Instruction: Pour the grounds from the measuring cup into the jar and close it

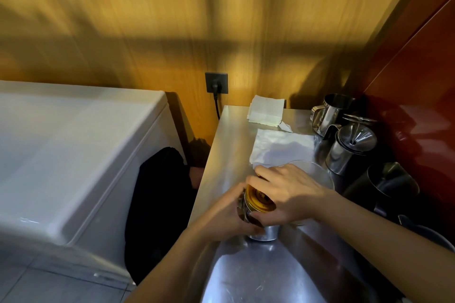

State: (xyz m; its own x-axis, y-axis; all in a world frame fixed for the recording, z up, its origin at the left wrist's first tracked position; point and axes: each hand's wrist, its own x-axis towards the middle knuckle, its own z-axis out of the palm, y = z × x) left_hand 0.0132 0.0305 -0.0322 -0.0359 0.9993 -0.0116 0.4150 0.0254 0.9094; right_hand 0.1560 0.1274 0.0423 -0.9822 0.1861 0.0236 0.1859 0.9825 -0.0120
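A jar (243, 209) with dark contents and a gold lid (261, 202) is held over the steel counter (231, 135), tilted toward me. My left hand (229, 214) wraps around the jar's side. My right hand (288, 192) lies over the gold lid with its fingers curled on the rim. Just under both hands a small metal cup (264, 233) stands on the counter; its top is hidden by my hands. Whether the lid is fully seated on the jar cannot be made out.
A clear glass vessel (320, 174) sits behind my right hand. White paper napkins (283, 147) and a stack (267, 110) lie farther back. Steel pitchers (330, 110), a lidded pot (349, 150) and a dark pitcher (391, 184) line the right wall. A white appliance (73, 150) stands left.
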